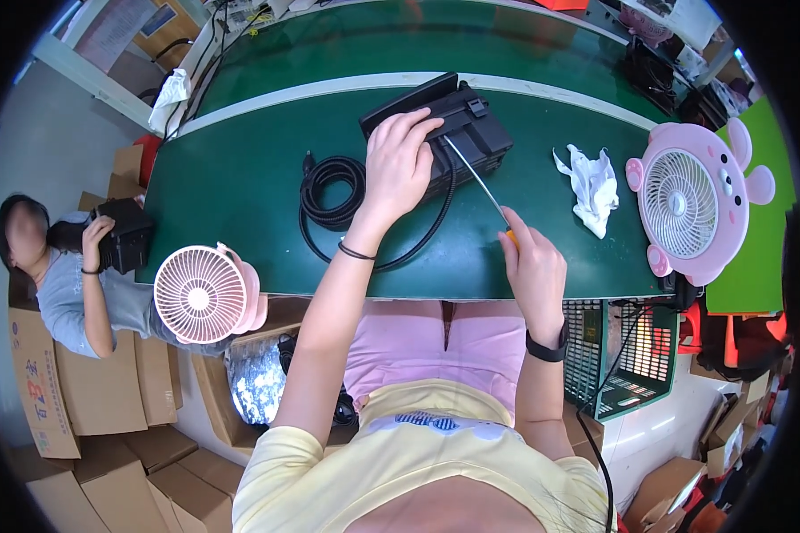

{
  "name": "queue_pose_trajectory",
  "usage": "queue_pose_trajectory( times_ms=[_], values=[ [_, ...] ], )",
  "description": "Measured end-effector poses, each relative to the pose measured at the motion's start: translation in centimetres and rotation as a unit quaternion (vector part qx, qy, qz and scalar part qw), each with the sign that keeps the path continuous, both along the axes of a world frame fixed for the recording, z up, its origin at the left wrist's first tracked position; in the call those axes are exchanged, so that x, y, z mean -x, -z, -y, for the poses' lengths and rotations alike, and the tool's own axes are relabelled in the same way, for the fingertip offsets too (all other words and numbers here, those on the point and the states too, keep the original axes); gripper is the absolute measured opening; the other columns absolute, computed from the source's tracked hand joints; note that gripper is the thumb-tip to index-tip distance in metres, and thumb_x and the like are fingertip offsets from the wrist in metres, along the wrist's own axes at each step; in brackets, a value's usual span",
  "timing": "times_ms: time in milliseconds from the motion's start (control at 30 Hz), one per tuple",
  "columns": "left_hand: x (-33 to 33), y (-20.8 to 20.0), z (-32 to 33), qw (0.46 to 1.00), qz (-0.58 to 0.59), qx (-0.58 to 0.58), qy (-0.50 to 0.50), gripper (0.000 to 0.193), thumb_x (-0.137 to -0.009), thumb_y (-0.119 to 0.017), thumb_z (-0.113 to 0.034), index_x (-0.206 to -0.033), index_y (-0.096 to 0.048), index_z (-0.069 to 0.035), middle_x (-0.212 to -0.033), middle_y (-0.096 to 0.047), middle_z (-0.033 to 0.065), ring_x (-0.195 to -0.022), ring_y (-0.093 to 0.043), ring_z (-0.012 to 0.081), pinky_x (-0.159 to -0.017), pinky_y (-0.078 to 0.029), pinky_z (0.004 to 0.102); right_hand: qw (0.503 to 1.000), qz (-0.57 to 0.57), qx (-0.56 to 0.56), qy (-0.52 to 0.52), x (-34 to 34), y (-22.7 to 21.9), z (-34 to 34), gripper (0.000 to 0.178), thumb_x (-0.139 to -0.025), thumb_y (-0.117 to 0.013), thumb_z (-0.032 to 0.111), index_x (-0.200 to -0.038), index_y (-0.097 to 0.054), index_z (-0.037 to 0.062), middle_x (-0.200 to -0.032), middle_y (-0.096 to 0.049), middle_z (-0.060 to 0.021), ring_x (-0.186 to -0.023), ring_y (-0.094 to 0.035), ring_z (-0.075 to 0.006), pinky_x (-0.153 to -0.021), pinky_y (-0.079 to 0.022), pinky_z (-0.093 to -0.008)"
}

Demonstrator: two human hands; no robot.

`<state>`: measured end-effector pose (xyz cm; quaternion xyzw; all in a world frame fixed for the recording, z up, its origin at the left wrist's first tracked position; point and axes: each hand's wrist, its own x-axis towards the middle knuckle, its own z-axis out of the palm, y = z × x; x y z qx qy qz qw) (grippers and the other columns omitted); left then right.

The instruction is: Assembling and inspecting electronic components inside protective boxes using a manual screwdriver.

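Note:
On the green table lies a black plastic case [476, 124] with a raised flap or panel [409, 104] at its far left. My left hand [398, 169] grips the near edge of the case, fingers bent over its top. In my right hand [535, 266] is a screwdriver [477, 178] with a long metal shaft and an orange handle mostly hidden by the fingers. Its tip meets the case just beside my left fingers; what it touches there is too small to make out. A black ribbed hose-like cable [333, 182] lies coiled left of the case and loops back to it.
A crumpled white cloth or tissue [593, 191] lies right of my right hand. A pink animal-shaped fan [684, 200] stands at the right edge, a small pink fan [203, 295] at the left. Another person [89, 284] holds a black case [126, 235] at far left. A green crate [631, 364] sits below.

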<state>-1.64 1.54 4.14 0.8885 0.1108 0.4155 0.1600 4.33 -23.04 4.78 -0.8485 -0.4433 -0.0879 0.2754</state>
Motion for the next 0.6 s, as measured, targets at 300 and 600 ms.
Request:
queue_pose_trajectory(
  times_ms=[300, 600],
  values=[
    [0.4, -0.2, 0.3, 0.999, -0.042, -0.009, 0.007, 0.04, -0.089, -0.053, -0.007, -0.127, -0.066, -0.014, -0.137, -0.056, 0.0073, -0.128, -0.048, 0.0305, -0.111, -0.034, 0.0445, 0.997, -0.06, 0.042, -0.022, 0.9, -1.5, -0.5, 0.029, -0.098, -0.06, 0.017, -0.125, -0.062, 0.005, -0.074, -0.067, -0.0177, -0.063, -0.067, -0.0358, -0.057, -0.054, -0.0441],
    [0.2, -0.2, 0.5, 1.0, -0.028, 0.0, 0.012, 0.04, -0.088, -0.053, -0.006, -0.125, -0.068, -0.015, -0.135, -0.058, 0.0071, -0.126, -0.049, 0.0309, -0.111, -0.034, 0.0443, 0.777, -0.615, -0.059, -0.123, -2.3, -0.5, 0.0, 0.043, -0.108, -0.043, 0.03, -0.142, -0.054, 0.0057, -0.069, -0.063, -0.0052, -0.047, -0.049, -0.0058, -0.045, -0.04, -0.0201]
  ],
)
